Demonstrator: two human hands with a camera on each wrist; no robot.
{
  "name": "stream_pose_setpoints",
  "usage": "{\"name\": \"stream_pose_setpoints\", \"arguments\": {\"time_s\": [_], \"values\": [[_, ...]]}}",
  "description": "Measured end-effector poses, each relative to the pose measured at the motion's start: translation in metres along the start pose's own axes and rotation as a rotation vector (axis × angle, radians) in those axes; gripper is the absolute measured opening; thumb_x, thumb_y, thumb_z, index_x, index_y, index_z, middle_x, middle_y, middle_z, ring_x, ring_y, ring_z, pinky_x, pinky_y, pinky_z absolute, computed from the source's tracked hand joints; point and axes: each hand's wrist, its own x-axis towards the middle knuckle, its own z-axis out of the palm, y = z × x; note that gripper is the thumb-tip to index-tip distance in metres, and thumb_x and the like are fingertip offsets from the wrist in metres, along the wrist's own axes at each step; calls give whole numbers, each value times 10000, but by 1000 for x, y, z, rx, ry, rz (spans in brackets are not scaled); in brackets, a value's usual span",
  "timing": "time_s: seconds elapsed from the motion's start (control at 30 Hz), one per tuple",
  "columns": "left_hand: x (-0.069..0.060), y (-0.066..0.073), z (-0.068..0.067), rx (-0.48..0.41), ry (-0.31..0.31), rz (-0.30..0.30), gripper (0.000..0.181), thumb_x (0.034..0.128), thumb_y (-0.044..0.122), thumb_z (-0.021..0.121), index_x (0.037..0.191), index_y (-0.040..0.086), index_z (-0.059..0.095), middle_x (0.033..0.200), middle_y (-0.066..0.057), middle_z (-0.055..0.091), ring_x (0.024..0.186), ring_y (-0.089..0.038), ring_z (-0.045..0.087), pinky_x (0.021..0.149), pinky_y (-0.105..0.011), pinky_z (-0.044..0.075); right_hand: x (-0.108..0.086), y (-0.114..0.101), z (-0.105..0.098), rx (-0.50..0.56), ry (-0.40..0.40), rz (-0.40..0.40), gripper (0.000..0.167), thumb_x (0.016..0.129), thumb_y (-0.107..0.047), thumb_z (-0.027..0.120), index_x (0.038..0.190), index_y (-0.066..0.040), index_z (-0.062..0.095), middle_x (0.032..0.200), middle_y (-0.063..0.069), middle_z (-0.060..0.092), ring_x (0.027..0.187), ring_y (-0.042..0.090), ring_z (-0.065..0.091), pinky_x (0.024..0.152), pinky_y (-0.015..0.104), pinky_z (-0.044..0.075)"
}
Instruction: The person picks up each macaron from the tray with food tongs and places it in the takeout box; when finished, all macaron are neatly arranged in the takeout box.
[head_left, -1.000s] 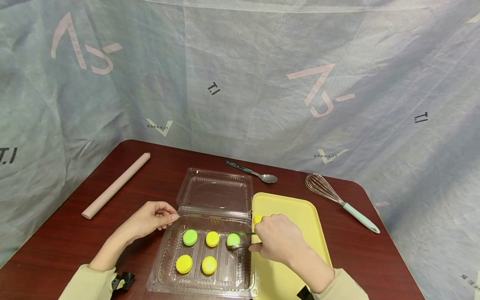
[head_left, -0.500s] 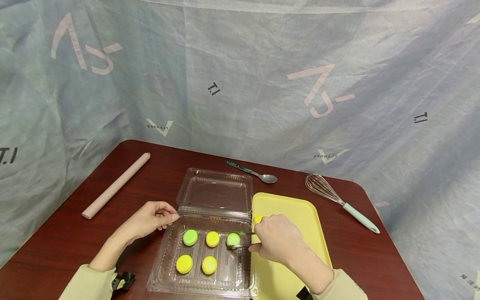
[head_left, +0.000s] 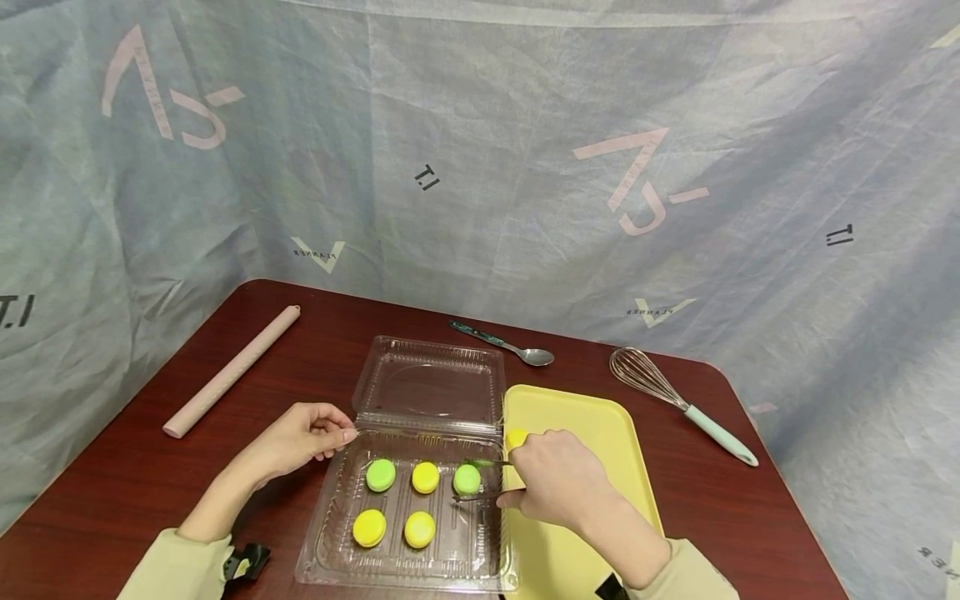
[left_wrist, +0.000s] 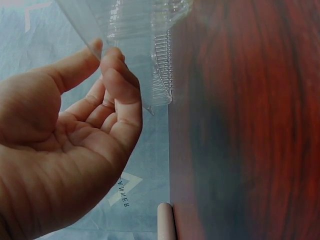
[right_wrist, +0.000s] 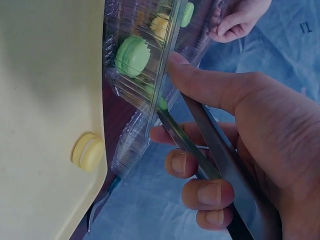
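The left hand (head_left: pixel 303 439) pinches the left edge of an open clear plastic box (head_left: pixel 341 546) between thumb and fingers, also seen in the left wrist view. Metal tongs (right_wrist: pixel 212 135) are gripped by the right hand (right_wrist: pixel 270 115), over the box's right edge. In the head view their tips stand apart on either side of a green macaron (head_left: pixel 467 479). Another green macaron (head_left: pixel 380 475) and three yellow ones, one of them at the back middle (head_left: pixel 425 477), lie in the box.
Right of the box lies a yellow tray (head_left: pixel 577 417) with a yellow macaron (right_wrist: pixel 89 152) on it. Behind are a spoon (head_left: pixel 536 357) and a whisk (head_left: pixel 645 372). A pink rolling pin (head_left: pixel 232 372) lies at left, and a cloth (head_left: pixel 480 167) hangs behind the table.
The tong tips have spread apart around the right green macaron, the near tip moving slightly toward the front. The left hand has stayed at the box's edge.
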Motion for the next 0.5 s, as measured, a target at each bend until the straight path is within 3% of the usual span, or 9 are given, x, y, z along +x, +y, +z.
{"name": "stream_pose_setpoints", "arguments": {"time_s": [0.5], "values": [[-1,1,1,6,10,-17,213,945,134,700,1016,-62,658,769,-51,610,669,-176,572,590,-265,491,-6,12,-4,108,-15,25,515,730,-599,800,580,-228,476,500,-109,358,448,119,383,485,336,438]]}}
